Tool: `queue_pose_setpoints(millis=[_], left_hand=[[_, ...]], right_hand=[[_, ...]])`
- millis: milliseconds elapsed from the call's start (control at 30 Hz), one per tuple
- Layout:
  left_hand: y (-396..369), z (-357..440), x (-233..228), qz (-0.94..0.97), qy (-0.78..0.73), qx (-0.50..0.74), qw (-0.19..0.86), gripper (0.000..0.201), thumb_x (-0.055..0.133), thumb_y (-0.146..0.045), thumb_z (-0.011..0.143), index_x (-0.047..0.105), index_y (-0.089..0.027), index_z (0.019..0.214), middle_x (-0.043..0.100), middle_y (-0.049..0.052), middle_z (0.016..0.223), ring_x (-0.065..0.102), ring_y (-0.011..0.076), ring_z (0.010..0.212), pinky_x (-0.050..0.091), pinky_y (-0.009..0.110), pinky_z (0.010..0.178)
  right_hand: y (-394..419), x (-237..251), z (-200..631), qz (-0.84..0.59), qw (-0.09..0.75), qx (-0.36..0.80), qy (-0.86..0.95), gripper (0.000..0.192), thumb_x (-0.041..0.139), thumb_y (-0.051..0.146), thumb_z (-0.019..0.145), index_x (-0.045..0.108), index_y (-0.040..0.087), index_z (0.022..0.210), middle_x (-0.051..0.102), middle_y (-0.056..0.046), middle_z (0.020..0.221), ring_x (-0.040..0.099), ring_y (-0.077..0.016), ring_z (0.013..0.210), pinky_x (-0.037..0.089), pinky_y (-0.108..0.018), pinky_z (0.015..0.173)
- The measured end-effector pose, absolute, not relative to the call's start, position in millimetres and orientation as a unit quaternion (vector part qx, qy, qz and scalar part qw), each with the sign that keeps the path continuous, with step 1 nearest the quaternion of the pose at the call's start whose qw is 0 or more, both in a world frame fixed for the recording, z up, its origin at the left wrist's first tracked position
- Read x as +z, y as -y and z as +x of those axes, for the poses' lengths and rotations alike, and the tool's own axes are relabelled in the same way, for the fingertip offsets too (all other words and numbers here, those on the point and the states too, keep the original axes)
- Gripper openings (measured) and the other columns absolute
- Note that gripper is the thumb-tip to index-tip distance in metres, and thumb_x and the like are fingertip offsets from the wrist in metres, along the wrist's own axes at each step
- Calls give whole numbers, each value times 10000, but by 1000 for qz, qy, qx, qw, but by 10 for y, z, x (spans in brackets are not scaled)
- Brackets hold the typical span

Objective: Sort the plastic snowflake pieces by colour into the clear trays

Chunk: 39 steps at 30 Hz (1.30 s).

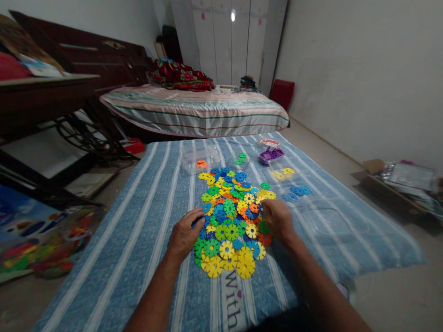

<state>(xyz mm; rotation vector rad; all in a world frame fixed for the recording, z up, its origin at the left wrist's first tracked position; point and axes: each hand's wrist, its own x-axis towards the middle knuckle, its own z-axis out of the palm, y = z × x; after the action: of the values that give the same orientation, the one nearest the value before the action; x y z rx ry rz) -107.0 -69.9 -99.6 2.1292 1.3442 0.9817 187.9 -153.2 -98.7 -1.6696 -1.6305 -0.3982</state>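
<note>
Nearest the camera, two bare forearms reach out over a blue striped blanket (138, 221) spread on the floor. At the blanket's near edge, just below the pile, a white stripe carries dark lettering.

The pile (231, 216) is the landmark: a heap of flat, toothed plastic discs in yellow, green, blue and orange, lying in the middle of the blanket. The left hand (185, 235) rests on the pile's left edge, fingers curled down onto a blue disc; its grip is loosely closed, and whether it really holds that disc cannot be told. The right hand (278, 219) sits on the pile's right edge, fingers bent into the discs, and its grip is hidden behind the knuckles, so how far it is open cannot be told.

Beyond the pile lie small sorted lots in clear trays: orange discs (201, 163) to the far left, green discs (240, 159) straight behind, purple discs (272, 153) to the far right, then yellow discs (283, 173) and blue discs (296, 190) right of the pile.

Farther back stands a bed (197, 113) with a striped cover. Left of the pile, off the blanket, stands a dark sewing bench (44, 106). Behind the bed is a white wardrobe (228, 41).
</note>
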Motion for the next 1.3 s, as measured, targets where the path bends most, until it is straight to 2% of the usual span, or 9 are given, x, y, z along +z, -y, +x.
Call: queue_pose_setpoints(millis=[167, 267, 333, 433, 567, 667, 800, 1167, 1300], left_hand=[[703, -1077, -990, 772, -481, 355, 218, 315, 543, -406, 822, 726, -175, 935, 713, 106, 1140, 654, 245, 1095, 486, 397, 1032], [698, -1078, -994, 772, -482, 355, 215, 324, 541, -404, 820, 727, -168, 940, 711, 113, 1143, 652, 251, 1101, 484, 401, 1034], [692, -1079, -1001, 772, -482, 355, 214, 323, 544, -405, 817, 729, -170, 939, 711, 112, 1145, 651, 252, 1104, 486, 398, 1033], [691, -1080, -1008, 771, -483, 355, 214, 313, 549, -406, 813, 731, -181, 932, 713, 103, 1143, 652, 252, 1102, 490, 395, 1030], [700, -1070, -1007, 771, -481, 358, 216, 332, 538, -414, 818, 728, -169, 938, 711, 114, 1143, 652, 249, 1101, 485, 400, 1033], [703, -1068, -999, 771, -481, 355, 219, 337, 536, -418, 817, 727, -170, 941, 712, 113, 1141, 653, 243, 1098, 483, 395, 1035], [708, -1073, -982, 768, -487, 353, 221, 319, 541, -419, 810, 726, -189, 932, 713, 97, 1148, 652, 243, 1098, 484, 402, 1033], [730, -1071, -967, 767, -483, 355, 230, 300, 545, -412, 814, 721, -198, 929, 712, 87, 1153, 647, 239, 1103, 476, 409, 1040], [733, -1072, -960, 767, -482, 355, 231, 292, 545, -407, 818, 722, -206, 933, 712, 79, 1156, 644, 230, 1108, 475, 401, 1041]], right_hand=[[1370, -592, 2333, -698, 375, -258, 553, 257, 437, 196, 893, 692, 173, 863, 635, -72, 700, 545, -206, 692, 370, -307, 686], [1333, -412, 2534, -728, 367, -293, 499, 213, 470, 177, 858, 681, 158, 883, 654, -94, 769, 557, -225, 750, 375, -328, 719], [1357, -416, 2496, -723, 368, -274, 516, 195, 478, 175, 859, 672, 165, 870, 654, -94, 790, 556, -223, 764, 381, -327, 725], [1434, -580, 2206, -676, 348, -184, 623, 214, 460, 172, 888, 654, 195, 801, 641, -72, 777, 547, -199, 753, 389, -305, 719], [1523, -828, 1785, -596, 294, -62, 745, 115, 548, 222, 872, 662, 213, 890, 642, -74, 937, 543, -203, 918, 402, -300, 786], [1537, -924, 1660, -613, 250, -32, 748, 114, 594, 250, 853, 658, 212, 939, 630, -73, 969, 526, -215, 965, 397, -308, 813], [1511, -1030, 1653, -639, 220, -46, 736, 91, 569, 203, 868, 652, 216, 904, 627, -58, 936, 525, -200, 909, 381, -302, 798], [1557, -1091, 1639, -588, 356, -63, 723, 245, 461, 227, 947, 647, 204, 789, 643, -66, 840, 563, -179, 833, 414, -290, 771], [1577, -1023, 1672, -594, 355, -47, 720, 259, 433, 235, 948, 648, 211, 805, 653, -61, 805, 580, -173, 799, 419, -277, 748]])
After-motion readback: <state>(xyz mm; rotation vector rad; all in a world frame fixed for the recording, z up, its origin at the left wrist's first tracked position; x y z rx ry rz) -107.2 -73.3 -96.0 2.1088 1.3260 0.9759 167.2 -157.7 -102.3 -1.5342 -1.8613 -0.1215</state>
